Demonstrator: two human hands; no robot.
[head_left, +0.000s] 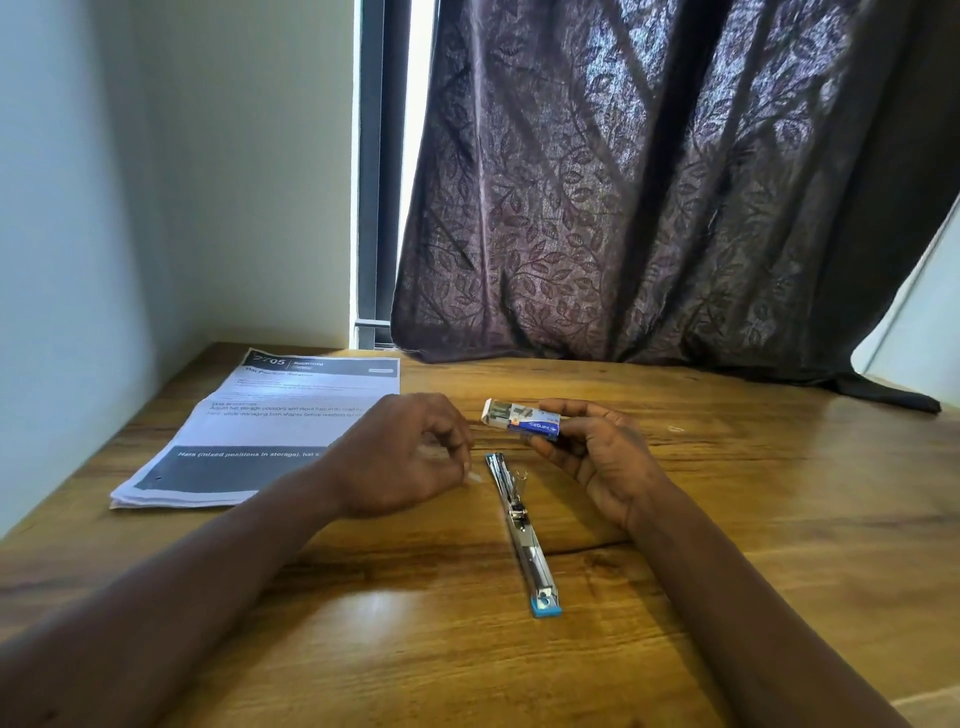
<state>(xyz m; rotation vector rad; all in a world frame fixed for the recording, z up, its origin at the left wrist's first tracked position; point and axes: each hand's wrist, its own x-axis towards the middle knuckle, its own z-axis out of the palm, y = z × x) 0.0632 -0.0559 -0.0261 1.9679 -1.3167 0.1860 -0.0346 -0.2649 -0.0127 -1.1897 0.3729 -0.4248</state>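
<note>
A stapler (522, 535) lies opened out flat on the wooden table (753, 509), its blue-tipped end toward me. My right hand (597, 462) holds a small white and blue staple box (519, 420) just above the stapler's far end, fingers and thumb curled round it. My left hand (410, 457) hovers to the left of the stapler with its fingers curled. A small pale sliver shows at its fingertips; I cannot tell what it is or whether it is pinched.
A stack of printed paper sheets (260, 431) lies at the table's left, partly under my left wrist. A dark leaf-patterned curtain (649, 208) hangs onto the table's far edge. A white wall (104, 208) borders the left side.
</note>
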